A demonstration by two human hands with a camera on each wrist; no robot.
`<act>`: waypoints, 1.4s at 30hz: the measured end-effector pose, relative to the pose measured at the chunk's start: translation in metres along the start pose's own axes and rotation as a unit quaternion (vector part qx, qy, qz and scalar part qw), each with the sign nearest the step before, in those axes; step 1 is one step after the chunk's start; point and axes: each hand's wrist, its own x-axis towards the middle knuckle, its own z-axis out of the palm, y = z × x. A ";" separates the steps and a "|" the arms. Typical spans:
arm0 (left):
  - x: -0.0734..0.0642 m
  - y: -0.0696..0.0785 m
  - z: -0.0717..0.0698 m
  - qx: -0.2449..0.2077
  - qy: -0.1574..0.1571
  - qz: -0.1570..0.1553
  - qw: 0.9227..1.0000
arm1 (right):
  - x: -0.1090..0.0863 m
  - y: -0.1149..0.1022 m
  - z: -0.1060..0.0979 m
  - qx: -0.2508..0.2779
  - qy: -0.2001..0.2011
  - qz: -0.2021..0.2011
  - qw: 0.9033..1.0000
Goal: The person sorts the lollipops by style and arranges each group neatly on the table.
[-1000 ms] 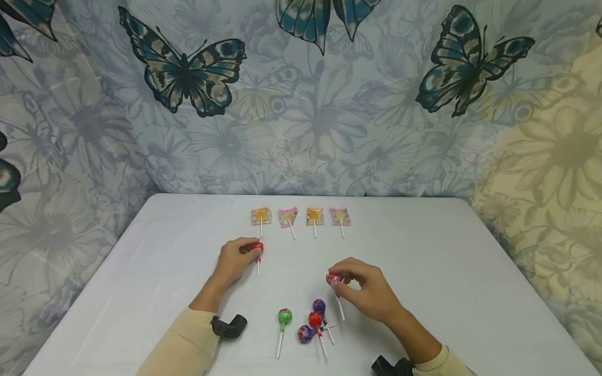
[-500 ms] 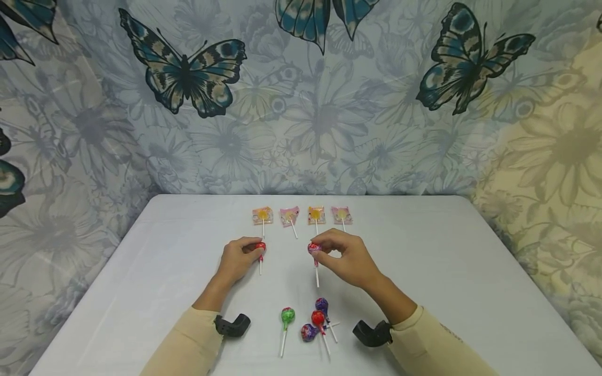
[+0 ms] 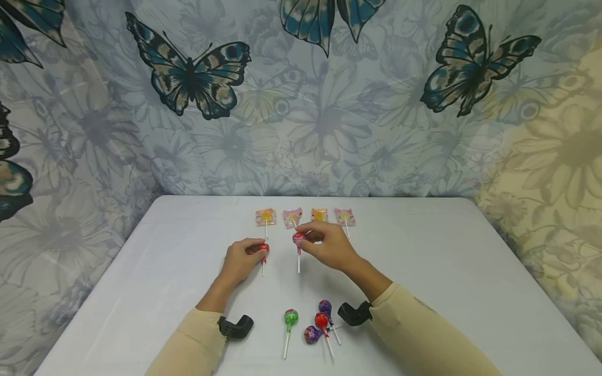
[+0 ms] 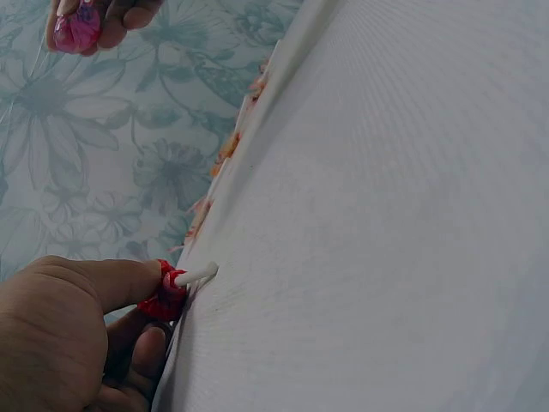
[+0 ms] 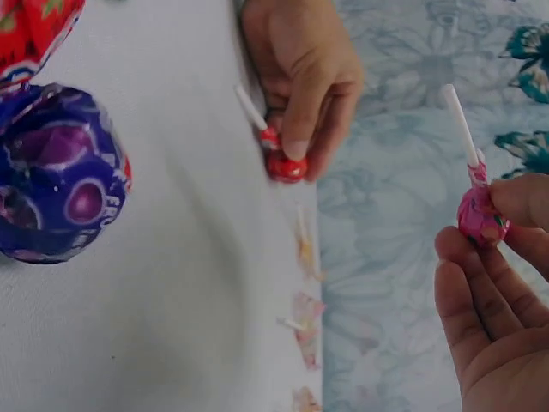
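My left hand (image 3: 241, 261) pinches a red-wrapped lollipop (image 3: 264, 248) by its head, just below the leftmost flat-wrapped lollipop (image 3: 266, 216); its white stick points toward me. Between the thumb and fingers of my right hand (image 3: 327, 244) is a pink lollipop (image 5: 483, 216), held up with its stick pointing down toward the near side in the head view. That hand overlaps the row of flat, clear-wrapped lollipops, near the second one (image 3: 292, 217). In the left wrist view the red lollipop (image 4: 163, 296) is between thumb and fingers, and the pink one (image 4: 77, 30) appears at the top.
At the near side lie a green lollipop (image 3: 290, 317) and a small cluster: a red one (image 3: 322, 320) crossing two purple ones (image 3: 312, 335). The far row continues with an orange flat lollipop (image 3: 319, 214) and a pink one (image 3: 345, 216) on the white table (image 3: 423, 250). A papered wall stands behind.
My right hand has carried the pink lollipop from beside the near cluster forward and left, up to the far row. The left hand stays in place on the red lollipop.
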 end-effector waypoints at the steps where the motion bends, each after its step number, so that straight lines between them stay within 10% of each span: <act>1: 0.000 0.000 0.000 0.001 -0.001 0.000 1.000 | 0.001 0.001 0.002 -0.005 -0.001 0.005 1.000; 42: 0.000 -0.003 0.001 -0.001 0.001 0.015 1.000 | 0.036 0.039 0.047 -0.130 -0.134 0.136 0.973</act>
